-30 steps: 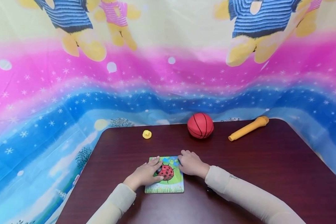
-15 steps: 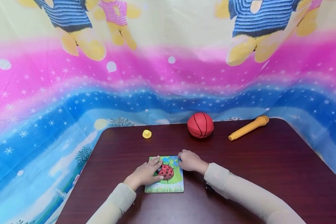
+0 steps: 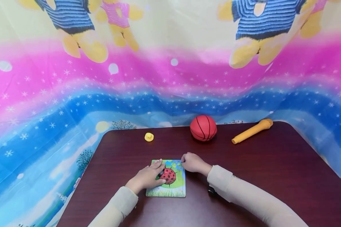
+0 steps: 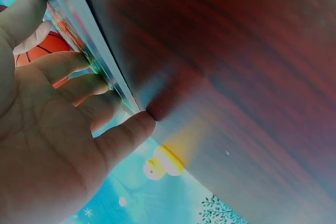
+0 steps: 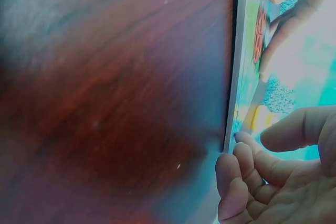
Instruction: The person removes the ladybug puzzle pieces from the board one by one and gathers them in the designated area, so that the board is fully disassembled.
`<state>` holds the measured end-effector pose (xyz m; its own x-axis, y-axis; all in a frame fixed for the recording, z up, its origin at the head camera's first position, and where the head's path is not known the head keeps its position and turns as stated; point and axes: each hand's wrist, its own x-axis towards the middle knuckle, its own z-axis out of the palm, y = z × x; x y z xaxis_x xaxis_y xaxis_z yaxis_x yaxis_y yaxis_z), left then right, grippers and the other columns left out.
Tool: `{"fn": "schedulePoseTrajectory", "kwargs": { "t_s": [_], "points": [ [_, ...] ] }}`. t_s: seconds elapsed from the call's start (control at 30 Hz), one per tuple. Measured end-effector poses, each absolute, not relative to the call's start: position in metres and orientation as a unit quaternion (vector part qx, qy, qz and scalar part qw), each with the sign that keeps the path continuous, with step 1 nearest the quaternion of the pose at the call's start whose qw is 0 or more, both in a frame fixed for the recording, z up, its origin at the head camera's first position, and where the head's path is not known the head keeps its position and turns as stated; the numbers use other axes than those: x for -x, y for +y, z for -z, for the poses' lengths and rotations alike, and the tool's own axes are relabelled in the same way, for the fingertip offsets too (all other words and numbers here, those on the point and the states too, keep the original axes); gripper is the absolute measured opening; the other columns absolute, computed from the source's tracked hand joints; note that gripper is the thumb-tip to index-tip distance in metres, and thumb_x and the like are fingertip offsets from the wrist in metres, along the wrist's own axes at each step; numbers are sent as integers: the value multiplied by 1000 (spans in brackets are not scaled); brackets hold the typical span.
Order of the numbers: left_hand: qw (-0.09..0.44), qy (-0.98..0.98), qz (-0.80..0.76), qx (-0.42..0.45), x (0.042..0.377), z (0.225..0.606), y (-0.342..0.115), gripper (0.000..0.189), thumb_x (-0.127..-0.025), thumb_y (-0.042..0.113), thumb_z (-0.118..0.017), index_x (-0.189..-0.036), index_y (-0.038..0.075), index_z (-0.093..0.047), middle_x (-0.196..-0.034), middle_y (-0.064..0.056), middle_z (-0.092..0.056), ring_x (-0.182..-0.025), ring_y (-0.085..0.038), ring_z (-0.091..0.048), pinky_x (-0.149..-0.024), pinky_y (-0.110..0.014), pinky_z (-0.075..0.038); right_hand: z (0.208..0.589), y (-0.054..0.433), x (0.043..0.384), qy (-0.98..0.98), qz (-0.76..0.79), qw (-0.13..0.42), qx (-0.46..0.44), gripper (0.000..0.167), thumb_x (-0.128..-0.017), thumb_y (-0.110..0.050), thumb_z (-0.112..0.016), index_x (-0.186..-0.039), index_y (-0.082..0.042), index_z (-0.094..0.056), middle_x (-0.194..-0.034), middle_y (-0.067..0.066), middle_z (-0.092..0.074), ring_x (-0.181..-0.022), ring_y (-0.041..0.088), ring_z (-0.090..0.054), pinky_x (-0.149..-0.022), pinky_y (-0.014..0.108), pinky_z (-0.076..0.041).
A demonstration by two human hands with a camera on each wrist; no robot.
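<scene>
A square, flat ladybug puzzle board lies on the dark wooden table. My left hand rests on its left part with fingers spread, covering some of the picture. At the far right corner is my right hand, its fingers curled. The right wrist view shows the right index fingertip touching the board's edge, with the thumb apart from it and nothing seen between them. In the left wrist view, the left fingers lie along the board's upper side.
Along the table's far side sit a small yellow rubber duck, a red toy basketball and a yellow toy microphone. A printed cloth backdrop hangs behind the table and down its sides.
The right hand's fingers have drawn in a little at the board's corner. The board has turned very slightly, its near edge shifting left. The left hand stays in place on it.
</scene>
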<state>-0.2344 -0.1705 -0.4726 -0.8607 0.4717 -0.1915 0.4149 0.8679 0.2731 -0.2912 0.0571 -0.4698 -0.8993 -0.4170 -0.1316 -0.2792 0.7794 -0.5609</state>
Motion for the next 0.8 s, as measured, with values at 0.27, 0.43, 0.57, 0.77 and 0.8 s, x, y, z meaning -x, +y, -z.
{"fn": "schedulePoseTrajectory", "kwargs": {
  "t_s": [0.27,0.43,0.57,0.77,0.8],
  "points": [
    [128,957,-104,-237,234,472,-171,68,-91,44,-57,-146,10,-37,-155,-9,-24,-142,-26,-21,-108,-52,-29,465,55,284,936,282,119,173,13,-87,-10,-59,-94,-3,-67,-92,4,-58,-76,15,-51,-68,32,-47],
    [129,956,-111,-238,234,470,-172,67,-91,42,-58,-145,8,-37,-155,-10,-24,-142,-27,-22,-107,-53,-28,461,53,282,939,275,118,168,14,-87,-10,-59,-96,-3,-68,-93,4,-58,-77,15,-52,-70,32,-47],
    [132,956,-115,-234,234,469,-172,67,-91,42,-58,-146,9,-37,-155,-10,-24,-142,-27,-21,-108,-53,-27,458,51,280,941,275,121,159,14,-87,-11,-60,-97,-4,-67,-93,3,-58,-78,15,-52,-70,32,-47],
    [133,956,-117,-232,234,471,-172,67,-91,43,-57,-146,10,-36,-155,-10,-23,-142,-27,-21,-108,-53,-27,459,51,279,940,269,139,157,33,-88,-15,-59,-117,1,-61,-111,11,-59,-94,21,-54,-84,39,-47],
    [133,956,-116,-233,234,471,-172,67,-92,43,-57,-146,10,-36,-155,-9,-24,-142,-27,-21,-108,-53,-27,460,52,278,941,262,143,160,37,-88,-16,-59,-121,2,-59,-115,12,-59,-96,21,-53,-87,40,-47]
  ]
}}
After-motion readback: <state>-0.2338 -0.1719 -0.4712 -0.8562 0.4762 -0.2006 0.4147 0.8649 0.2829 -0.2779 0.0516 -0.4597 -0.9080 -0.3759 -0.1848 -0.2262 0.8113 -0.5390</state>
